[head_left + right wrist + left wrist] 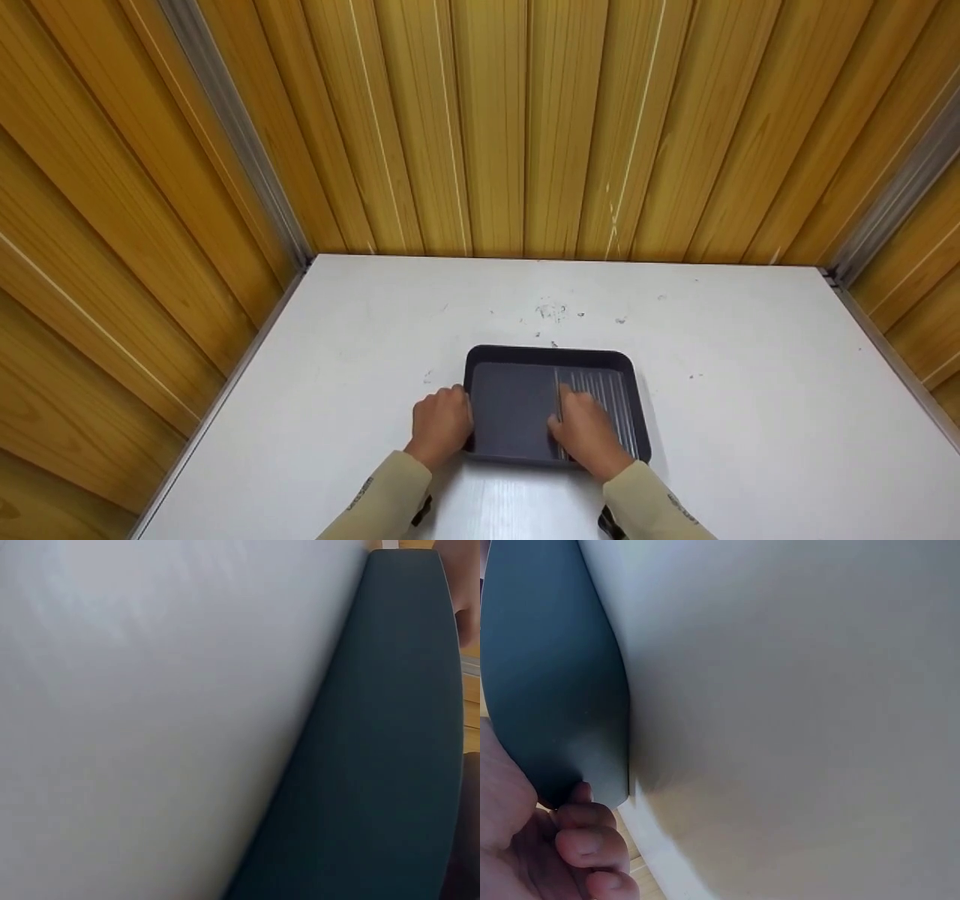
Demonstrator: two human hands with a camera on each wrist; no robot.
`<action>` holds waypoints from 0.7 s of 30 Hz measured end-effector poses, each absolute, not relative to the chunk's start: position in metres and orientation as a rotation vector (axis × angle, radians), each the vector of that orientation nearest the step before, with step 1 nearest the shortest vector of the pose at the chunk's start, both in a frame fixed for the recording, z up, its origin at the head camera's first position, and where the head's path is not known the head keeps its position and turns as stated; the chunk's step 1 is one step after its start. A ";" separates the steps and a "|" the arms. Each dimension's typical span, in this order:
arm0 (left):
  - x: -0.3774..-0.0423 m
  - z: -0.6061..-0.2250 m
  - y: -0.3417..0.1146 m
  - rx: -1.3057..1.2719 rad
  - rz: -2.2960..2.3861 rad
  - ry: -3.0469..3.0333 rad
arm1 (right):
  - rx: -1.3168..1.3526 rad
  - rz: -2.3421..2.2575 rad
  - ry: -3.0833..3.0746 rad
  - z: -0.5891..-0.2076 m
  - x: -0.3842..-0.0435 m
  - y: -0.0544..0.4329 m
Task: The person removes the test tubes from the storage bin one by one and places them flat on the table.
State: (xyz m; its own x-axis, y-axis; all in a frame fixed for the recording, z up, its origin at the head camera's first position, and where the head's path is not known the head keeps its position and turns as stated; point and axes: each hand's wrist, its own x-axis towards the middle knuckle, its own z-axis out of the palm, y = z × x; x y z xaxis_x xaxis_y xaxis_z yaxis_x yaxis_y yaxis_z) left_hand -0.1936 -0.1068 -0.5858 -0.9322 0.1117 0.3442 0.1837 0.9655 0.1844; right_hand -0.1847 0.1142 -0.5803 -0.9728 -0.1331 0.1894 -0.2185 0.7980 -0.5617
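Here: scuffed white worktop (750,360) is meeting wood-grained walls (487,127) | left hand (441,421) gripping dark tray (532,355) | right hand (589,431) pinching its divider (556,376)

The site is a booth-like work area, identified by wood-grain panels (491,112) on three sides, metal corner strips (236,127) and a scuffed white worktop (750,397).

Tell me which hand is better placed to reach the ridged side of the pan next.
Probably the right hand. It is at the divider of the pan, over part of the ridges. The left hand grips the left rim, with the smooth side between it and the ridges.
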 end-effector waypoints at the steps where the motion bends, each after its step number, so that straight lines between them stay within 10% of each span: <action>1: -0.194 -0.586 -0.107 -0.216 -0.303 -2.783 | 0.281 0.911 -2.843 -0.580 -0.185 0.114; 21: -0.193 -0.584 -0.106 -0.210 -0.304 -2.807 | 0.242 0.920 -2.905 -0.571 -0.183 0.117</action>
State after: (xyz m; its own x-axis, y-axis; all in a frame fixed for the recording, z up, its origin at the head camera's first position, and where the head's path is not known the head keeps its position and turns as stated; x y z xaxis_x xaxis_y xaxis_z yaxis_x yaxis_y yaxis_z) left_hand -0.1935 -0.1062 -0.5839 -0.9414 0.1108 0.3184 0.1765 0.9667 0.1852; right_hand -0.1828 0.1169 -0.5714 -0.9839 -0.1251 0.1278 -0.1759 0.8065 -0.5645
